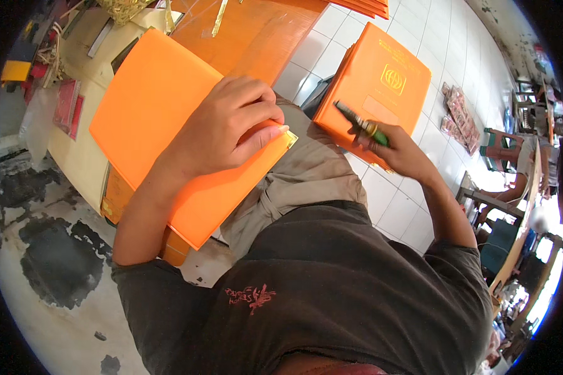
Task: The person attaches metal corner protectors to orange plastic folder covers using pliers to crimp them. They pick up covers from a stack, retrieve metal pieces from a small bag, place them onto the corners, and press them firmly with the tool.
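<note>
My left hand [234,128] lies across an orange hard cover [150,106], its fingers curled over the edge and the thumb pressed along it. Right by the thumb tip, a shiny gold corner piece [291,139] sits on the cover's corner. The cover rests partly over my lap and partly on the table at left. In my right hand [394,147] is a tool with dark metal jaws and green handles, which looks like pliers [355,117]. The tool is held over a stack of orange covers [413,84] with gold printing, its tip pointing up and left.
An orange tabletop [256,37] runs along the top, with gold strips [219,17] on it. More orange covers [363,5] stand at the top edge. White floor tiles [388,194] lie to the right, with a patterned bundle [461,115]. Another person's arm [513,187] shows at far right.
</note>
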`<state>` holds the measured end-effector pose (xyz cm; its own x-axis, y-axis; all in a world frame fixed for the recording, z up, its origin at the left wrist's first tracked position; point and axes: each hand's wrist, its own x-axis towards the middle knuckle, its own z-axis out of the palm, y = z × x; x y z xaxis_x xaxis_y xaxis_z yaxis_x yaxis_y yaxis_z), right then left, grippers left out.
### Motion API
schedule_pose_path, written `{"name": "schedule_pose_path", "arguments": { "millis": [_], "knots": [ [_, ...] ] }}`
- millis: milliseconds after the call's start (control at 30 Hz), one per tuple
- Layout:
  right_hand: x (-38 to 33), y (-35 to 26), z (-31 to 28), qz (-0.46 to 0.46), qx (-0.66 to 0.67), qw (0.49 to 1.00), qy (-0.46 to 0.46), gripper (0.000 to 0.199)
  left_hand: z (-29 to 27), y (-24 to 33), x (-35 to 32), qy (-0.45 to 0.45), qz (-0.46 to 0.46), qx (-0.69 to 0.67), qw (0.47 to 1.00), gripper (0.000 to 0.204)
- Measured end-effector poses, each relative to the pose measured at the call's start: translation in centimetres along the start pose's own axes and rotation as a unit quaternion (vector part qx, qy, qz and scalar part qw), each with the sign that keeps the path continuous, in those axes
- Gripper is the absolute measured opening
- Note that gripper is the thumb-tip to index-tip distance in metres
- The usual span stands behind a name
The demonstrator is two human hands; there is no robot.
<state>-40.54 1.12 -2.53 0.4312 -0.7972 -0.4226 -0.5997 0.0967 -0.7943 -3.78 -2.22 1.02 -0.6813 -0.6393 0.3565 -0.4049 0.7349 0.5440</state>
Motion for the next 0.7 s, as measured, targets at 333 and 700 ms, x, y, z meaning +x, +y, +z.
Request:
{"name": "schedule_pose_path", "arguments": {
  "millis": [333,700],
  "knots": [
    [-0.6,-7.5,-0.8,-0.054,-0.173,0.979,-0.093,0.036,0.0,-0.1,-0.3,0.043,0.02,-0.008,0.999,0.013],
    [0.6,-9.6,-1.0,-0.094,-0.226,0.961,-0.129,0.033,0.9,-0.9,-0.9,0.064,0.051,0.005,0.997,0.015]
  ]
}}
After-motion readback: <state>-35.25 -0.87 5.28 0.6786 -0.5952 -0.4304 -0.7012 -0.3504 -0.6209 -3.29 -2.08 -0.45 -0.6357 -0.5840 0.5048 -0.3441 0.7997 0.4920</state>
